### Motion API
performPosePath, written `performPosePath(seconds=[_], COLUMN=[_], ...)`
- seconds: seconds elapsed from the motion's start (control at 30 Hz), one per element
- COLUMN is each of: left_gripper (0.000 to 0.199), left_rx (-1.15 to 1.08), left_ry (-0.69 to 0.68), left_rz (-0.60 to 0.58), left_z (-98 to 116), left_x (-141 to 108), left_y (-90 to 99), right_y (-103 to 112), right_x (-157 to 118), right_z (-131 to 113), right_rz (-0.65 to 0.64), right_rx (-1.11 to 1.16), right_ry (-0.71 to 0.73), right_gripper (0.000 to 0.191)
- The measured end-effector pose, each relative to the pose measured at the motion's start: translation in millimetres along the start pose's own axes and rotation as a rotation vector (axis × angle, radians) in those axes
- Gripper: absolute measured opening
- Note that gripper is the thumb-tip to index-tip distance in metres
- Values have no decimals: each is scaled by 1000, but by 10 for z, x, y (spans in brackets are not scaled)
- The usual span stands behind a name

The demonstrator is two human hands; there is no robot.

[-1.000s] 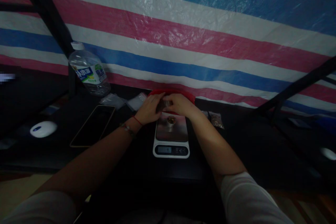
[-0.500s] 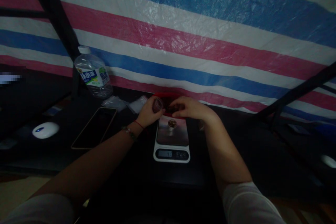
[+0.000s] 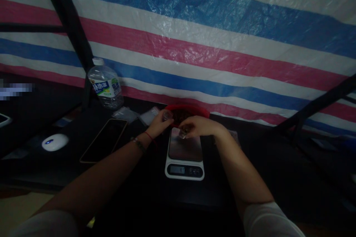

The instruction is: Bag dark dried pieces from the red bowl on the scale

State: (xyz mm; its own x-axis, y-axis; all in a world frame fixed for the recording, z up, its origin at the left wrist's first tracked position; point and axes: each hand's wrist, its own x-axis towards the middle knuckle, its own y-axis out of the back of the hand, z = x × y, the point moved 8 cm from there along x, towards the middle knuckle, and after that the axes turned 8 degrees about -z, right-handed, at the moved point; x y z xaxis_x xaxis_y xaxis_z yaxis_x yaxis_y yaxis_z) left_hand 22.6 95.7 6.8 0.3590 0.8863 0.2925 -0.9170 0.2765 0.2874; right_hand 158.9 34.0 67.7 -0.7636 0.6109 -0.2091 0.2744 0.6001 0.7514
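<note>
My left hand (image 3: 160, 122) is closed around a small clear plastic cup (image 3: 167, 115) at the left edge of a red bowl (image 3: 204, 112). Brown pieces, too dark to name, lie in the bowl. Over the scale's metal plate, my right hand (image 3: 196, 126) has its fingers pinched at a second small clear cup (image 3: 182, 132) with brown bits in it. The fingers hide part of this cup, and I cannot tell whether it rests on the plate. The white kitchen scale (image 3: 185, 170) stands in front of the bowl, its display lit.
Left of the scale lie a phone (image 3: 104, 140), a white mouse (image 3: 55, 142) and clear plastic bags (image 3: 148, 116). A large clear bottle (image 3: 107, 87) stands behind them. A striped plastic sheet (image 3: 194, 50) hangs behind the black table. Another clear bag (image 3: 234, 136) lies beside my right forearm.
My right hand has come from the red bowl toward me, to the small cup at the scale. My left hand still holds its cup. The whole view has shifted slightly.
</note>
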Motion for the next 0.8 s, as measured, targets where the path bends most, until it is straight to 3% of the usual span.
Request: performPosePath(seconds=[0.2,0.33,0.4,0.57,0.8], left_gripper=[35,39,43,44,44], left_rx=[57,110,103,83,19], left_ry=[-39,-52,-70,-80,-67], left_rz=[-113,-159,-167,-166,-152], left_z=[115,168,173,144,161], left_x=[-43,-78,-87,-83,-84], left_y=[-113,-179,-196,-191,-179], right_y=[309,315,302,247,270], right_x=[-60,8,38,99,80], right_z=[-9,81,118,10,-99], right_rz=[427,583,643,657,667], right_rx=[103,177,168,2,-39], right_ry=[89,63,18,-9,106], right_gripper=[45,60,56,28,32])
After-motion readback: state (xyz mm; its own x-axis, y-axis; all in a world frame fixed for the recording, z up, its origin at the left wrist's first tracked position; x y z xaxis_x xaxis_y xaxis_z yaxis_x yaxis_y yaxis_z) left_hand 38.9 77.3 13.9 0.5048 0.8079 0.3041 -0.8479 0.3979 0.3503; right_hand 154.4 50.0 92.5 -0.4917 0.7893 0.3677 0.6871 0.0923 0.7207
